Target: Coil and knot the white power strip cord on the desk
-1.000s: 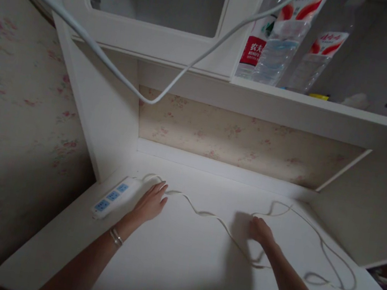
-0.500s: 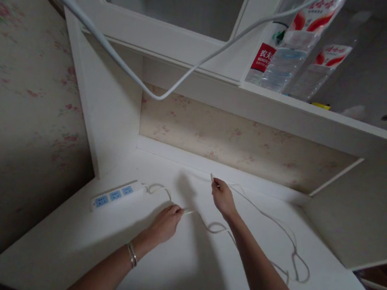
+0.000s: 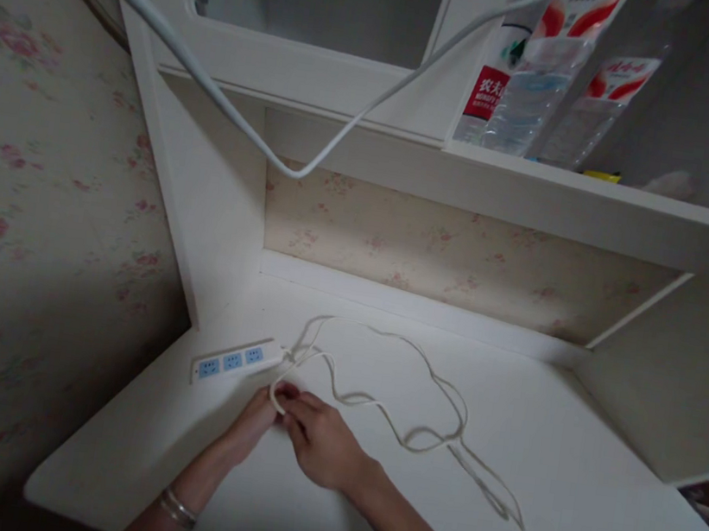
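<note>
A white power strip (image 3: 230,361) with blue socket faces lies on the white desktop (image 3: 524,410), left of my hands. Its pale cord (image 3: 369,401) leaves the strip's right end and spreads over the desk in loose loops. Close to that end, my left hand (image 3: 256,418) is closed on the cord, its fingers partly covered by the other hand. My right hand (image 3: 324,440) meets it from the right, fingers pinching the same cord. A small loop of cord curves up in front of the fingers. Bracelets (image 3: 177,507) circle my left wrist.
A thick white cable (image 3: 288,171) hangs in a V close before the camera. Above the desk, a cabinet shelf (image 3: 586,191) holds several plastic bottles (image 3: 534,89). Side panels stand at left and right, and flowered wallpaper (image 3: 8,168) covers the wall at left.
My right hand has come left and down, bringing cord to my left hand, which has shifted left and slightly down. The loops on the desk have changed shape, and the view has shifted slightly.
</note>
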Motion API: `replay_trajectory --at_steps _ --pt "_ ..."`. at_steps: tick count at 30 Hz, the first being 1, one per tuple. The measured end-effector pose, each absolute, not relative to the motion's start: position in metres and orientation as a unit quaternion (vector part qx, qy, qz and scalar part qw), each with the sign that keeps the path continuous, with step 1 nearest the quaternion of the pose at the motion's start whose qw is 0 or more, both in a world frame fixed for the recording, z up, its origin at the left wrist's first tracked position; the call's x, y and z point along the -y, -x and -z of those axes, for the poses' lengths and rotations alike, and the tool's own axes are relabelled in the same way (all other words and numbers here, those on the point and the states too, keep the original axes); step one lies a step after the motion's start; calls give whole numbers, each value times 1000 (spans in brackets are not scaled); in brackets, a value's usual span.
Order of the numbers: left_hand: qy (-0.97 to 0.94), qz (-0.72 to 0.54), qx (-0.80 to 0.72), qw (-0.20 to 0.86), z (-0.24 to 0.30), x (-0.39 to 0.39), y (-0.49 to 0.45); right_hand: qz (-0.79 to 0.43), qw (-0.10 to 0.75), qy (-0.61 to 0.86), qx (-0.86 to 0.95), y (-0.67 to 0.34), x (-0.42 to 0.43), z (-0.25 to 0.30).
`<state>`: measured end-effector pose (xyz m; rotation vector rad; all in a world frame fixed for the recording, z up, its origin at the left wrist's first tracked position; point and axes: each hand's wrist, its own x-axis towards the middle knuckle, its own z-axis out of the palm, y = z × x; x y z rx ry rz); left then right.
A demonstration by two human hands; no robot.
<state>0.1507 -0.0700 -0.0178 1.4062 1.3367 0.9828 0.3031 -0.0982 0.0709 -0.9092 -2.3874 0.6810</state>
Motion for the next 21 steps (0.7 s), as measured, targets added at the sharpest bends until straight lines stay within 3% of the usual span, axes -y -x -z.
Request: replay_trajectory --at_steps 5,9,19,21 --pt "-413 -481 -498 592 1 65 -140 -243 181 385 871 -324 121 -52" --pt "-382 -477 -514 602 -5 58 -161 -220 145 394 880 -335 129 -36" --pt "-511 -442 -623 394 17 32 -187 -168 132 387 897 -352 140 -12" --pt "-559 -427 -638 312 13 32 -184 -173 141 380 898 -353 142 -11"
